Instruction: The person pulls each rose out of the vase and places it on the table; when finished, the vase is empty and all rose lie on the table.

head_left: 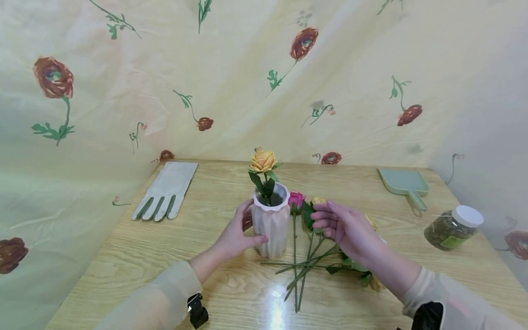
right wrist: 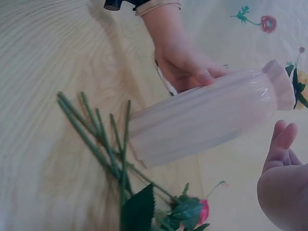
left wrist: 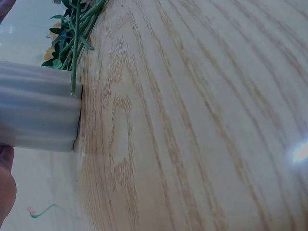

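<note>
In the head view a pale ribbed vase with a wavy rim stands upright on the wooden table. One yellow rose rises from its mouth. My left hand grips the vase from the left, thumb across its front. To the right, my right hand hovers over loose flowers with its fingers loosely bent and nothing visible in them. A pink rose and crossed green stems lie beside the vase; the hand partly hides other yellow roses. The right wrist view also shows the vase and left hand.
A white glove lies at the back left. At the back right is a pale green dustpan, with a white-lidded jar nearer on the right edge. Flower-printed cloth hangs behind the table.
</note>
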Motion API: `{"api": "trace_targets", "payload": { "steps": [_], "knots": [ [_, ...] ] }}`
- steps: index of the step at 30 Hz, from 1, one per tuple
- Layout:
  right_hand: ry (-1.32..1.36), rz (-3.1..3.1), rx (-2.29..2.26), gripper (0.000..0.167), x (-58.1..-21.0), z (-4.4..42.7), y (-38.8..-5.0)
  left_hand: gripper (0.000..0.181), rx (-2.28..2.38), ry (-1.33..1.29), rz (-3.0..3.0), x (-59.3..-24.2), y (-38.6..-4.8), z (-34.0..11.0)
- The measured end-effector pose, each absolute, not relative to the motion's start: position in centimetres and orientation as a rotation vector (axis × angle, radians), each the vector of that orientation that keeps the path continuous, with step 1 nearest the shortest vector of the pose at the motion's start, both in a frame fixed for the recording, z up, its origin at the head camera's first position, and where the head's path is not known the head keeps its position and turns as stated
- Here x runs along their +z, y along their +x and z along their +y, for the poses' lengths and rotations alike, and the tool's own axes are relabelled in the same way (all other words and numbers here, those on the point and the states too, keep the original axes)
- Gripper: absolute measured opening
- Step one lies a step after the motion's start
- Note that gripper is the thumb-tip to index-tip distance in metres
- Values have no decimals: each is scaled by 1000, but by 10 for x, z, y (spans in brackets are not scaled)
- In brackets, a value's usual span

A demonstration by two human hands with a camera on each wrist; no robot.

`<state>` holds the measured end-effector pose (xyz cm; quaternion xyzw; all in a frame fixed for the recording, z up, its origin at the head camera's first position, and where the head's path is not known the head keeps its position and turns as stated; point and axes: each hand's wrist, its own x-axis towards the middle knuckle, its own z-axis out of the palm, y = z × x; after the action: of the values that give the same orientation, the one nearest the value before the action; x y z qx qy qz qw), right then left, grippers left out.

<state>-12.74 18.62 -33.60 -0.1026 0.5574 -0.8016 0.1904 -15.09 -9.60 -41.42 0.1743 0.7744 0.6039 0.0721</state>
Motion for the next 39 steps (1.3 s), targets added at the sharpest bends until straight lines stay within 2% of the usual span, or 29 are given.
{"api": "trace_targets", "payload": {
  "steps": [7,17,25,39],
  "knots": [
    [-295,1768,-2187,31,-316,167,-139,93,1816,520,2325,-413,-150,-96],
    [-388,2240,-1817,35,-294,140,-161,91,1794,566,2347,-414,-151,-96],
    [-428,2460,-1570,35,-286,124,-177,92,1800,582,2350,-414,-152,-97],
    [-472,2537,-1535,26,-283,95,-196,92,1829,675,2337,-418,-152,-98]
  ]
}}
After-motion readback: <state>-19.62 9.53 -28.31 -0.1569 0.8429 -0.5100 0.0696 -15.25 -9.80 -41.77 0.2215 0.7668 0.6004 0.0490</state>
